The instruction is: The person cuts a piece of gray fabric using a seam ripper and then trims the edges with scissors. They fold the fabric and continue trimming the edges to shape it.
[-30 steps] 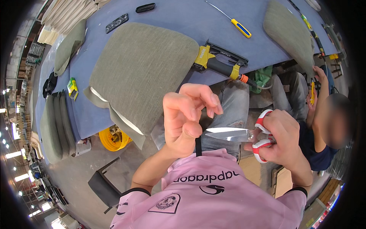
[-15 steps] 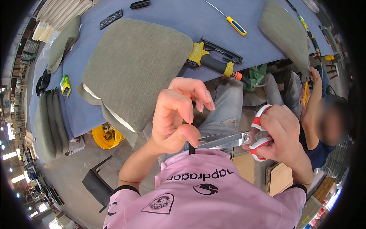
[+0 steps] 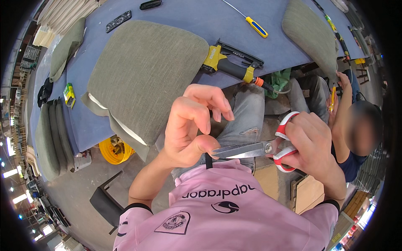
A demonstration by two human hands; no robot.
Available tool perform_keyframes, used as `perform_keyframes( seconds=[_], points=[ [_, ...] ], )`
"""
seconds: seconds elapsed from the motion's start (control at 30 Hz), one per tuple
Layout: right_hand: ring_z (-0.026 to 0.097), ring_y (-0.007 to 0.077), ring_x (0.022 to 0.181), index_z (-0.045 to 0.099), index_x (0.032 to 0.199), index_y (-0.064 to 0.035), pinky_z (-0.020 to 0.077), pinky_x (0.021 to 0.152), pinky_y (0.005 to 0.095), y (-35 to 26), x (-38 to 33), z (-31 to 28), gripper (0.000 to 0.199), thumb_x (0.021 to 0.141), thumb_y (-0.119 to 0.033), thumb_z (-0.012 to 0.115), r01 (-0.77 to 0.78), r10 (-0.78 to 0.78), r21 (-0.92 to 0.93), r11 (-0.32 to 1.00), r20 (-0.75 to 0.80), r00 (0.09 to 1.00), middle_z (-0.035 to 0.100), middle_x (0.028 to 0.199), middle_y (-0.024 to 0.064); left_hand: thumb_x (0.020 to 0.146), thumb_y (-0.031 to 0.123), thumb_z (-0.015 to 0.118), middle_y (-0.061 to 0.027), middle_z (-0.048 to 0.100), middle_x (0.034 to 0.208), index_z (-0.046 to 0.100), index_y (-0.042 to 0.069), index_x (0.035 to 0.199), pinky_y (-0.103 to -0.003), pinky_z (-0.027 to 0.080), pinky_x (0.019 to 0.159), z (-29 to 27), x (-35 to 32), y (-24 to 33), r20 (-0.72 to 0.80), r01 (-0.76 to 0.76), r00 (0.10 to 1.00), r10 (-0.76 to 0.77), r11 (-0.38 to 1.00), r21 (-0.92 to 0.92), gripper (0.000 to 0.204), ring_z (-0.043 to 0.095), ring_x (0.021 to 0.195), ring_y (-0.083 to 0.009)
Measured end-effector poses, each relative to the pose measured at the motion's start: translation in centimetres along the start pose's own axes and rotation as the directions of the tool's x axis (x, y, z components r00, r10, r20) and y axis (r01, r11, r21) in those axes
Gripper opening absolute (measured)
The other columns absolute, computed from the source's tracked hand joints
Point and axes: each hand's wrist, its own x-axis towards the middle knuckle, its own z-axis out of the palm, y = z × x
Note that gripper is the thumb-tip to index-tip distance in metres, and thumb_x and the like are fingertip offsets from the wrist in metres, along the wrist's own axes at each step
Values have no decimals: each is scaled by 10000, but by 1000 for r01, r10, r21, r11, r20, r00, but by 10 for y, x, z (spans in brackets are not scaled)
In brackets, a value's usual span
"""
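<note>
Scissors (image 3: 247, 150) in front of the pink shirt, blades nearly together and pointing left. Right hand (image 3: 312, 142) clamped on the red-and-white handle loops; pivot and blades lie outside the grip, on its left. Left hand (image 3: 189, 130): fingers curled, apart from the thumb, which is at the blade tips; contact cannot be told. Beyond: grey-green cushion (image 3: 146, 75), yellow-and-black air tool (image 3: 230, 68) beside it, blue table (image 3: 197, 16) beneath.
</note>
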Motion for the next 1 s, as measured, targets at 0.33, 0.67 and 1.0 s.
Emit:
perform_keyframes(
  seconds=[0.33,0.67,1.0],
  points=[
    [624,293,649,654,999,-49,495,590,387,-7,-7,17,512,673,-285,970,-178,205,265,948,-81,975,628,801,77,1008,475,764,-175,546,1273,464,131,1170,-357,484,898,4,-1,-13,-59,-55,997,50,995,-87,484,620,1050,-211],
    [657,303,768,659,1016,-78,482,650,404,-10,1,12,585,604,-320,997,-106,106,275,956,17,994,655,880,75,880,593,857,-159,535,1302,459,149,1213,-371,479,914,-2,-2,-17,-11,-39,999,38,996,-77,683,607,1059,-218],
    [633,284,683,640,1038,-56,477,612,367,-1,-13,13,653,557,-248,1037,-215,243,285,934,-66,968,655,849,89,1122,553,499,-74,518,1396,494,179,1518,-397,424,937,-3,-6,-2,-81,132,958,-274,675,-726,546,489,1110,-216]
  ],
)
